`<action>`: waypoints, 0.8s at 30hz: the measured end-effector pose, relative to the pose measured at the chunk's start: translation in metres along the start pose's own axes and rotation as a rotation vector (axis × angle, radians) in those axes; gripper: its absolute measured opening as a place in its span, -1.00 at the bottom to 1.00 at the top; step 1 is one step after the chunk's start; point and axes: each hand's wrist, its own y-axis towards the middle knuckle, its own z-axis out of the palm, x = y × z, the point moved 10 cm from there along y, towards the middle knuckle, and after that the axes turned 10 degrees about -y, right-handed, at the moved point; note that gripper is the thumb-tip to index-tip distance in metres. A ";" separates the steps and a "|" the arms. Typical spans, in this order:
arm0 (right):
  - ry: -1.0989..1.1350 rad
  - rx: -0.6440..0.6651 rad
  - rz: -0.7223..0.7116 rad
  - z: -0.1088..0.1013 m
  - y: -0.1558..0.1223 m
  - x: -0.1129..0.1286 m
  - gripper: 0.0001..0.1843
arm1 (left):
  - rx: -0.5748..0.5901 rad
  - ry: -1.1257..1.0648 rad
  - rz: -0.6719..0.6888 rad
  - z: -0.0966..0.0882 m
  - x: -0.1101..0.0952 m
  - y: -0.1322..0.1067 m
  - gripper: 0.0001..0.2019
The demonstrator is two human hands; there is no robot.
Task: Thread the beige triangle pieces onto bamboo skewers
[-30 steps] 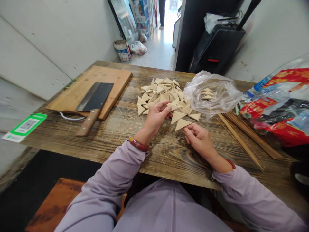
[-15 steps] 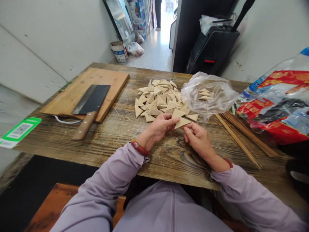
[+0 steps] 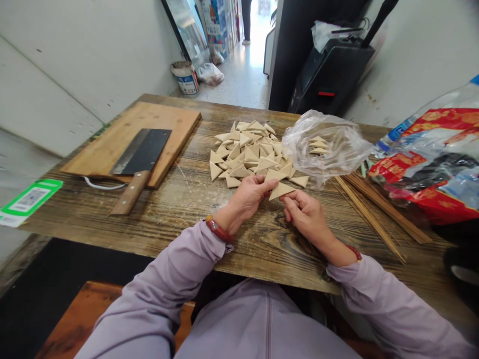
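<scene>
the triangle heap (image 3: 250, 153) hides its lower pieces (a distant person (image 3: 246, 21) is cropped above).

I see tan triangles (image 3: 251, 152), brn streaky-grained table (image 3: 187, 209), lilac sleeves (image 3: 179, 269), blk knife (image 3: 144, 152) w/ brn handle (image 3: 131, 193), red bracelet (image 3: 218, 229).

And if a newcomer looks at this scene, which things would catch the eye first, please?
Probably the heap of beige triangles in the middle of the wooden table, with the left hand and right hand meeting at a triangular piece just in front. Next, the dark-bladed cleaver lying across the cutting board at the left. Then the bright red patterned packaging at the far right.
</scene>
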 end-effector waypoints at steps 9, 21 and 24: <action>-0.008 0.009 -0.002 0.000 0.000 0.001 -0.71 | 0.010 -0.034 0.018 0.001 -0.001 0.001 -0.73; -0.010 0.010 -0.011 0.000 0.000 0.002 -0.72 | -0.013 -0.059 0.031 -0.002 -0.007 0.002 -0.74; 0.012 0.000 0.023 -0.001 0.000 0.000 -0.70 | 0.018 -0.032 0.023 0.002 -0.006 0.000 -0.73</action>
